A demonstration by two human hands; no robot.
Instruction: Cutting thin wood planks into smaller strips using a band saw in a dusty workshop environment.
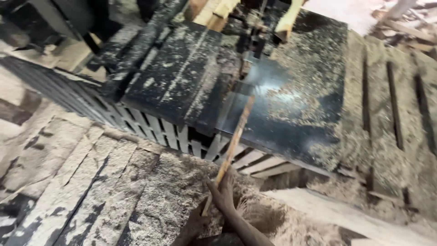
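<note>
thin wooden strip (233, 146): a long, narrow offcut, likely light, slightly springy and splintery. your right hand (224, 195) clenches its near end low in the frame; a second hand (196, 223) sits just beside it, grip unclear. a hold nearer mid-length would probably steady it. its long axis runs from your hand up and away, slightly rightward, far tip over the sawdust-strewn black saw table (291, 105), toward the saw blade (251, 68).

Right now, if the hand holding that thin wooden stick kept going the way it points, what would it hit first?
Probably the near edge of the dark saw table, where the hand aims along the wooden stick. Depth is unclear in the blur.
</note>
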